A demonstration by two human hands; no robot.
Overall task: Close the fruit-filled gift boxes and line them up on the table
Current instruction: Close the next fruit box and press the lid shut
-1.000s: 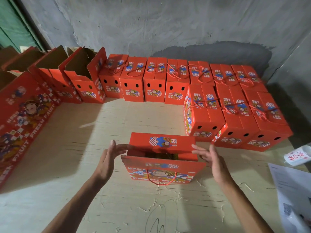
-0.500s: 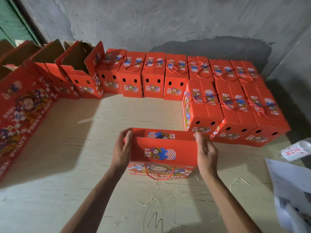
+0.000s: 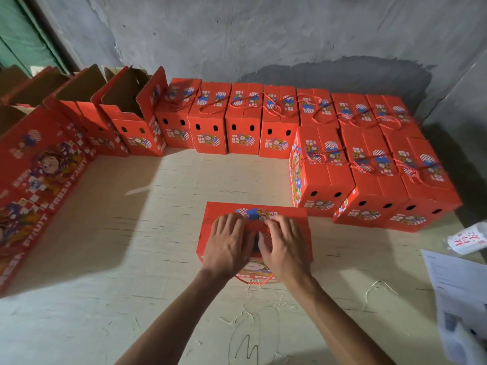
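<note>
Mostly hidden under both hands [image 3: 254, 243]: gift box [image 3: 210, 230] flaps.

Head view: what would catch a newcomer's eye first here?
Both hands, left and right, press flat on the top flaps of a red box at the table's centre. Closed boxes fill the back and right; open boxes stand back left.

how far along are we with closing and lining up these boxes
Done: closed boxes stand in a row along the wall, with a second row started at right. In hand: left hand and right hand press the flaps of the front box flat. Left: open boxes at back left.
</note>
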